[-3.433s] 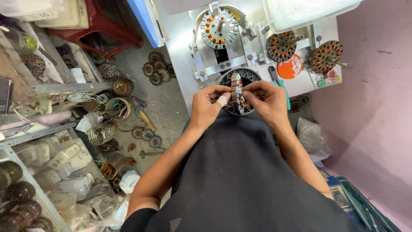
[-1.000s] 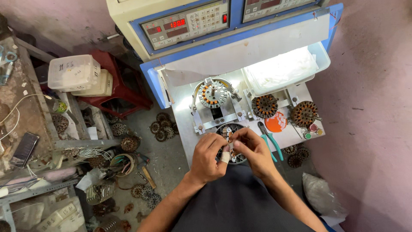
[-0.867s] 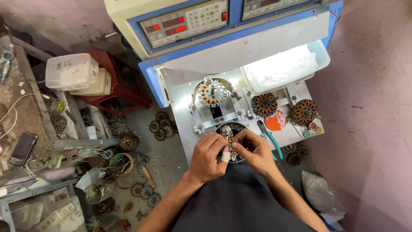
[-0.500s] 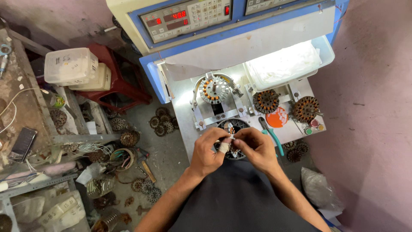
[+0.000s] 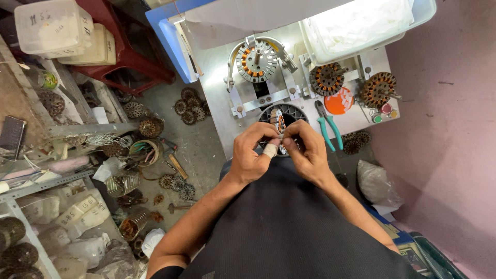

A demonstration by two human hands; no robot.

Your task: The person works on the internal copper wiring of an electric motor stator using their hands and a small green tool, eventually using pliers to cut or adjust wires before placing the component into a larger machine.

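- While both hands pinched the small stator (image 5: 279, 125) at the tabletop (image 5: 217, 67) edge, left hand (image 5: 251, 157) and right hand (image 5: 306, 152) each kept a narrow grip on it.
- Slipping fingers could, I judged, drop it to the floor (image 5: 196, 150).

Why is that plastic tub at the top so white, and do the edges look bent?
Head view: the plastic tub is overexposed, its contents washed out; the hands at centre are evenly lit and sharp; the shelves at left bow outward from wide-angle distortion.
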